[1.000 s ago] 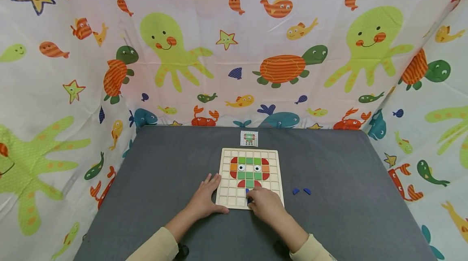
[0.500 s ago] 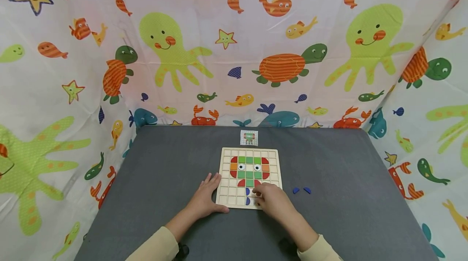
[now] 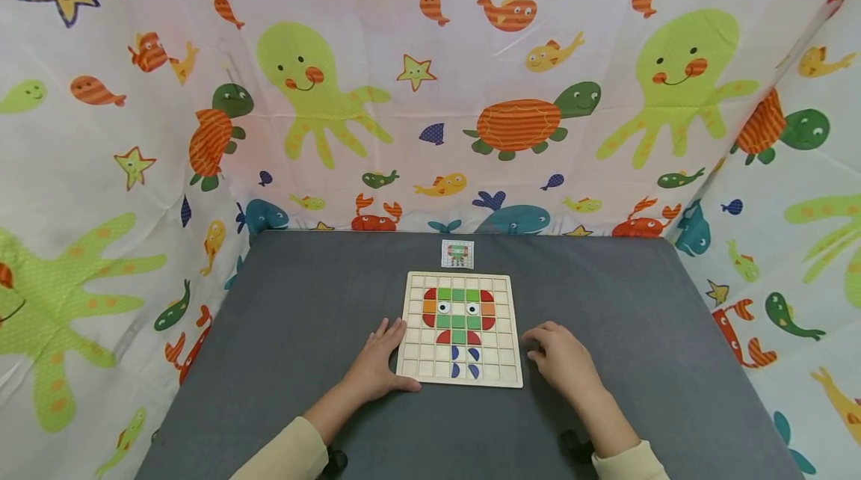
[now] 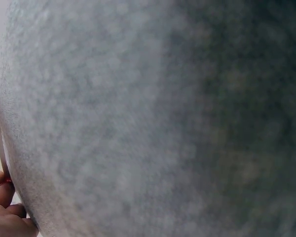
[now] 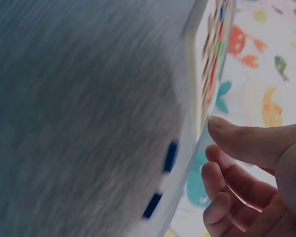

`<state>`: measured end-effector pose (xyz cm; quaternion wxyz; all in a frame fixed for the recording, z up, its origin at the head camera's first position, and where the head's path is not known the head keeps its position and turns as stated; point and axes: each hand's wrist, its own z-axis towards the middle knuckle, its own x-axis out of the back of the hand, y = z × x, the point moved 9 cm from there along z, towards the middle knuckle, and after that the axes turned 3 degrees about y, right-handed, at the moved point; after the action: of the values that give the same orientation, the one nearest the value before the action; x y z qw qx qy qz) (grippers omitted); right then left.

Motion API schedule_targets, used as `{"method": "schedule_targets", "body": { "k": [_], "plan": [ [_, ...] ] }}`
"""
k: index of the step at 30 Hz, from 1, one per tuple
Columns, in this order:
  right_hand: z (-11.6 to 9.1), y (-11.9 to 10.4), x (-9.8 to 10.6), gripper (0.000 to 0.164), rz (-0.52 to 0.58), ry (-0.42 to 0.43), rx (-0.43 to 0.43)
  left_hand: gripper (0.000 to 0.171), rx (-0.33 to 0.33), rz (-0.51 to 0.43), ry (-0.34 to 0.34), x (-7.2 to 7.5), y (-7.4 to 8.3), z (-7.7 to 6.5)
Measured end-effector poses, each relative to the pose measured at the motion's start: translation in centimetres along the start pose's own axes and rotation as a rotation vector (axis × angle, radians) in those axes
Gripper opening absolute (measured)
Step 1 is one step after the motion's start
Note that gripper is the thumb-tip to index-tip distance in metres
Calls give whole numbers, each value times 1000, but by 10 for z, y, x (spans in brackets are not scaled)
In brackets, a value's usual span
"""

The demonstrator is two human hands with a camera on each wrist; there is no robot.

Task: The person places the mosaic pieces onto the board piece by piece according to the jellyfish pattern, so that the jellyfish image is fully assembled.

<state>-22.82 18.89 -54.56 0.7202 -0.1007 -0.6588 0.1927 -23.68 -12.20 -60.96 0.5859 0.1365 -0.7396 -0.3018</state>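
Note:
A wooden grid board [image 3: 417, 369] lies on the dark grey table, carrying red, green and orange tiles and two eye tiles. Several blue curved tiles [image 3: 474, 371] sit in its lower cells. My left hand [image 3: 375, 364] rests at the board's left edge, thumb along the lower corner. To the right of the board hovers my right hand [image 3: 568, 364], fingers loosely bent and holding nothing. Two loose blue tiles [image 5: 171, 157] lie on the table near it in the right wrist view; in the head view the hand covers them. The left wrist view shows mostly blurred tabletop.
A small picture card [image 3: 457, 254] with a printed tile figure lies just behind the board. Around the grey table [image 3: 323, 300] hangs a white curtain [image 3: 403, 128] printed with sea animals.
My right hand has left the board and moved right to the loose blue tiles. Blue tiles in the lower right cells, earlier hidden by it, now show. The left hand has stayed put.

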Motion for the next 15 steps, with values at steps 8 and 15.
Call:
{"method": "schedule_targets", "body": {
  "k": [8, 15],
  "plan": [
    [0, 26, -1, 28, -25, -18, 7, 123, 12, 0, -2, 0, 0, -1],
    [2, 30, -7, 17, 3, -50, 4, 123, 6, -3, -2, 0, 0, -2]
  ]
}}
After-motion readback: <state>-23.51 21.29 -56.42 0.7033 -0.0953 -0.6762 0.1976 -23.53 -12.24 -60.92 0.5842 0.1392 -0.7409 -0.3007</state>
